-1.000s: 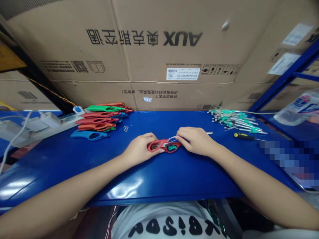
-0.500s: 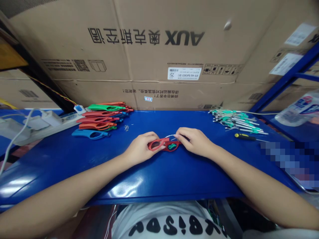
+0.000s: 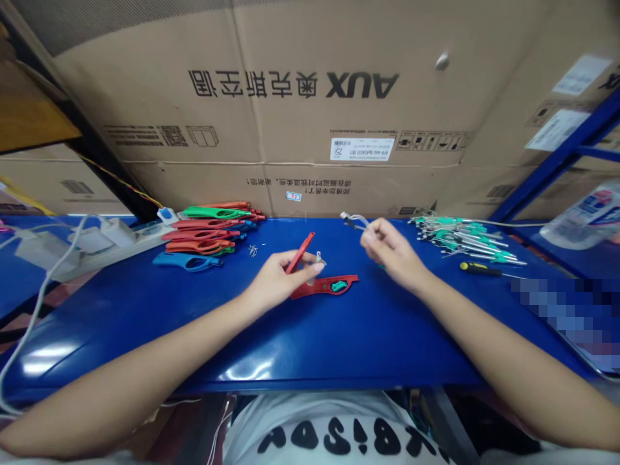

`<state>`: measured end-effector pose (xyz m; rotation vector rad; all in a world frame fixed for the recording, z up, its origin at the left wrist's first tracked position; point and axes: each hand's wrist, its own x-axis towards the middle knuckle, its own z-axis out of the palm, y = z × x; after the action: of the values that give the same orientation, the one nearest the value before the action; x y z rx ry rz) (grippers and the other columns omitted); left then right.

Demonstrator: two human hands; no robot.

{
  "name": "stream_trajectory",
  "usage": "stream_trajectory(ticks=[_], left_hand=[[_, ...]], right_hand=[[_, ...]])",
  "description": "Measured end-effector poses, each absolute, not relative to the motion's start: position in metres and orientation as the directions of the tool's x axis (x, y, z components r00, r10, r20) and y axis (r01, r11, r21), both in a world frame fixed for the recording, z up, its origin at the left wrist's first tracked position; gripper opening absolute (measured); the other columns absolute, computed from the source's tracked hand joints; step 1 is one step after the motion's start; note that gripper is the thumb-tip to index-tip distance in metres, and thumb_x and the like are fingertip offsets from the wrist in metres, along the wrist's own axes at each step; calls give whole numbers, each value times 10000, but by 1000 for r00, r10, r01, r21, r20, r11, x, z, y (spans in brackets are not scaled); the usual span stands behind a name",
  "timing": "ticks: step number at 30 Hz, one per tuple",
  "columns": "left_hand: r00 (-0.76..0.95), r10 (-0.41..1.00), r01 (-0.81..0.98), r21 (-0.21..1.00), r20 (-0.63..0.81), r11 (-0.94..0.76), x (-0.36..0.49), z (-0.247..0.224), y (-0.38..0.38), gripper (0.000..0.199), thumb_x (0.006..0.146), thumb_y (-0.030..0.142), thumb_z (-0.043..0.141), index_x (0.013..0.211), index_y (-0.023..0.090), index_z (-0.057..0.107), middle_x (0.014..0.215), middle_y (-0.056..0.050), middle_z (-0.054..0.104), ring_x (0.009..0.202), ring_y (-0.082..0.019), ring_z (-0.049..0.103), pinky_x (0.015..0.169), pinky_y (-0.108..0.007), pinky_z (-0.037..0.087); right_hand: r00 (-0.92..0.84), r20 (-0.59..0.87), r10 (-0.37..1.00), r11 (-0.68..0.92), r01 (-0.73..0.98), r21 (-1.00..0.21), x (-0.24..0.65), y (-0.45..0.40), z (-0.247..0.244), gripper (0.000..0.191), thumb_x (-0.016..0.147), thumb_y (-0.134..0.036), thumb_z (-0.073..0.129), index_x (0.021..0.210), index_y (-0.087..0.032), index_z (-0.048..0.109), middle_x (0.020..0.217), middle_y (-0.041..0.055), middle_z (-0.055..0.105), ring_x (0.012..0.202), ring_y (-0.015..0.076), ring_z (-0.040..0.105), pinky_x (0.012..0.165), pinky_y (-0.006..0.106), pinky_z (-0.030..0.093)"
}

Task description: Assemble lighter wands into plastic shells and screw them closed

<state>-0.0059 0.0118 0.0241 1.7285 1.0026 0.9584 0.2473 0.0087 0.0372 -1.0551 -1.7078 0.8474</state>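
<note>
Midway along the blue table [image 3: 387, 349], the red shell [image 3: 317, 287] lies between the two hands, just beside the left hand [image 3: 276, 278] and apart from the right hand [image 3: 392, 253]. Its long axis runs roughly parallel to the near edge, with the narrow tip toward the right edge; a green piece [image 3: 339, 285] sits in its loop. The left hand's thumb and fingers partly hide the other end.

The left hand pinches a slim red part [image 3: 301, 252], tilted with its tip toward the far edge and slightly right; a small pale piece [image 3: 318, 257] shows at its fingertips. The right hand, fingers curled, pinches a wired part [image 3: 356, 221] whose white end points left.

Toward the far-left corner lie stacked coloured handles [image 3: 208, 229], with tiny metal bits [image 3: 252, 250] beside them and a power strip [image 3: 145, 232] further left. Near the far-right corner is a pile of metal rods with green parts [image 3: 460, 236], a yellow-and-black screwdriver [image 3: 481, 268] closer in. Behind the far edge, cardboard [image 3: 290, 129] stands as a wall.
</note>
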Motion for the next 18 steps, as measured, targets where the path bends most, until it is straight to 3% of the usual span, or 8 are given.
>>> stream_trajectory(ticks=[2,5,8,11,15,18], left_hand=[[399,912,94,985,97,-146,5,23,-4,311,808,436,748,951,161,734,829,-52,736,760,-204,699,728,-350,580],[455,890,46,997,39,-68,13,25,-21,288,855,426,704,979,168,735,719,-38,718,787,-225,714,728,-353,592],[480,870,62,986,109,-158,11,28,-26,250,884,395,682,990,177,743,876,-60,759,944,-244,719,883,-392,577],[495,842,122,942,215,-313,4,27,-19,245,900,369,677,1047,184,742,1050,-70,755,1001,-235,707,956,-398,542],[503,811,232,858,297,-458,-1,20,-10,249,911,387,663,1025,182,748,1047,-74,733,933,-216,685,855,-348,542],[541,793,317,806,280,-500,0,16,-8,243,909,385,659,963,163,741,910,-54,707,772,-169,639,717,-289,509]], right_hand=[[-353,298,887,402,270,-875,230,-4,30,384,874,-560,638,951,-244,433,862,-10,515,672,115,470,616,257,416],[-495,224,840,432,359,-827,212,-17,23,456,803,-481,751,1038,-241,444,906,-3,598,725,127,548,643,254,438],[-551,218,806,510,456,-729,212,-18,22,198,909,-377,637,960,-200,565,805,-2,640,680,126,556,634,256,416],[-563,213,799,498,420,-758,219,-13,23,117,949,-249,535,961,-185,632,819,10,681,708,131,600,672,259,448],[-551,213,807,495,434,-753,220,-13,25,153,955,-243,518,1043,-196,635,952,38,714,812,157,642,730,275,477],[-561,179,808,541,589,-600,217,-17,27,140,952,-277,535,1023,-198,626,1009,56,713,842,179,640,733,288,452]])
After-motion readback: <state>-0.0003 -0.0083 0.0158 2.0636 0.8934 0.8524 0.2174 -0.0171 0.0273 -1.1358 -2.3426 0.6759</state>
